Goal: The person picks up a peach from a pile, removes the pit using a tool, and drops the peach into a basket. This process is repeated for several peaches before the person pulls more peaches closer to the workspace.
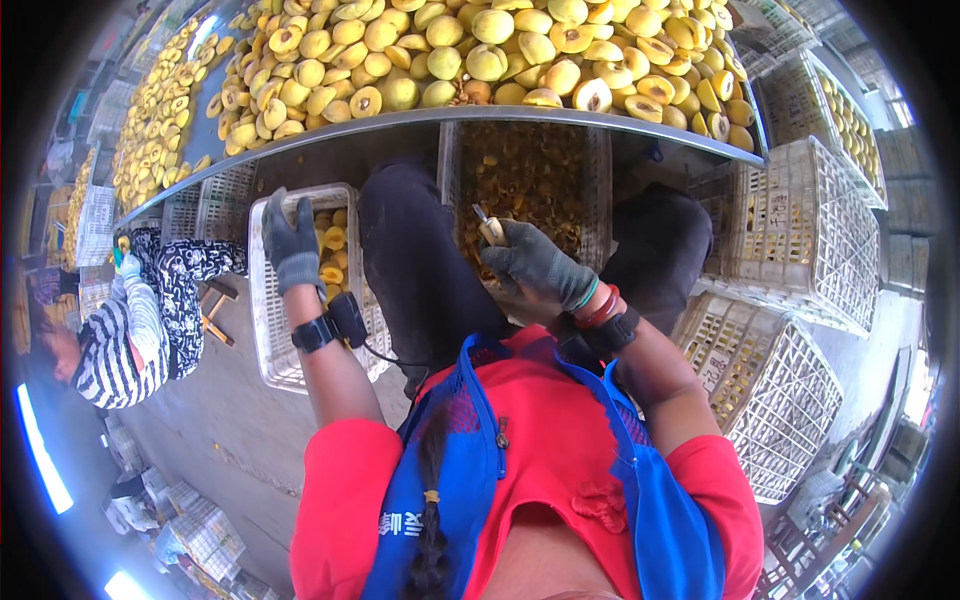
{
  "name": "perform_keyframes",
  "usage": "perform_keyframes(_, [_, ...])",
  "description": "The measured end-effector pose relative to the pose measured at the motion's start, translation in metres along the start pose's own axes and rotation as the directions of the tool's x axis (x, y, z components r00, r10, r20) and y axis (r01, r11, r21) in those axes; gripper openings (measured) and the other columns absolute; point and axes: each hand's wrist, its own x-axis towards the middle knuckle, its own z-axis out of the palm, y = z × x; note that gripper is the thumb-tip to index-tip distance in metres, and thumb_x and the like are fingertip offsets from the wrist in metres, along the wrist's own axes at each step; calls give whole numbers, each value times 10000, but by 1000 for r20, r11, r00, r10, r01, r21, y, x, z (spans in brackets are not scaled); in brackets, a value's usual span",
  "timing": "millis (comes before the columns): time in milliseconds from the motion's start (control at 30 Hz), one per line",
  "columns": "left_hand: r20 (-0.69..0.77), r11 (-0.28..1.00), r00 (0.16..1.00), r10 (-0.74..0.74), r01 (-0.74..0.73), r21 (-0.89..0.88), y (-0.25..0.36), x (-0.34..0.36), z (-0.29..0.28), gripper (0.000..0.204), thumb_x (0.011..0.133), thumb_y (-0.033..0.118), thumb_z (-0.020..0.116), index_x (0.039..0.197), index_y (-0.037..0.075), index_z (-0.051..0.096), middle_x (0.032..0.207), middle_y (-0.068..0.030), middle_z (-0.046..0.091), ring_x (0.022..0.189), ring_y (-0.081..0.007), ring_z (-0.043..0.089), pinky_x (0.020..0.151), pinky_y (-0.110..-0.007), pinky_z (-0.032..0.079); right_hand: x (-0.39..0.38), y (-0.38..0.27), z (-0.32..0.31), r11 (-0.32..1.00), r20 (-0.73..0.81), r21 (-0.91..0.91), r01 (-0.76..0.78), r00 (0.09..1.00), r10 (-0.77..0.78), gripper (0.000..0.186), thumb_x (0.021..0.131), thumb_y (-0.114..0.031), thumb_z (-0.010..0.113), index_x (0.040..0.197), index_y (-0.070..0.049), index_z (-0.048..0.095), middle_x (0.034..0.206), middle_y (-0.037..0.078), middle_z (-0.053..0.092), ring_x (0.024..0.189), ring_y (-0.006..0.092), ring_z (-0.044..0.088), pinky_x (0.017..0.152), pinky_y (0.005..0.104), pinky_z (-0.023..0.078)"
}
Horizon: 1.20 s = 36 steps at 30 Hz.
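My left hand, in a dark grey knit glove, is over the left side of a white plastic crate. Its fingers are stretched out and apart, with nothing visible in them. Yellow peach halves lie in that crate, just right of the hand. My right hand, gloved alike, is closed around a small pitting knife with a pale handle and short metal tip. It is above my lap, in front of a second crate holding brownish pits and scraps. Both hands are below the table edge.
A metal-edged table piled with whole and halved peaches spans the far side. Stacked white crates stand at the right. On the left, a co-worker in a striped top sits near a small wooden stool.
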Motion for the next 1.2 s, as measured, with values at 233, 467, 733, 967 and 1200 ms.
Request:
perform_keyframes(233, [184,973,959,216,-227,38,68,109,84,484,846,371,576,1221,65,551,1244,-164,574,1157,-316,535,989,-405,402,6,2,-1,985,-16,-171,-10,1000,8,153,870,-92,588,1018,-53,580,659,-31,521,501,38,453,427,213,358])
perform_keyframes(467, [648,846,761,31,-365,389,100,164,115,593,797,401,653,1298,138,474,1247,-157,576,1194,-338,509,940,-449,443,8,6,-10,940,-54,-342,-16,999,-2,180,856,-87,597,1023,-25,572,754,3,574,657,63,510,564,244,441])
perform_keyframes(733, [264,855,885,382,-448,263,72,145,138,509,766,423,692,1126,96,541,1021,-171,649,955,-341,626,845,-444,480,9,-7,-3,983,-32,-181,-27,999,22,144,854,-84,607,982,-34,563,747,-10,556,675,65,502,576,249,437])
perform_keyframes(967, [35,761,979,199,-132,-636,109,89,93,475,757,335,733,1033,50,471,914,-145,611,809,-289,619,784,-406,495,4,-29,9,978,-111,-205,-27,994,4,144,851,-73,601,981,-33,554,736,-19,531,643,97,503,581,289,457])
perform_keyframes(1200, [257,239,948,187,210,-948,184,-11,3,315,921,310,562,1085,42,573,1028,-64,606,907,-142,580,809,-280,490,9,-37,25,465,-69,-805,369,721,-690,393,803,-113,634,1130,-29,433,818,239,620,774,429,611,646,466,485])
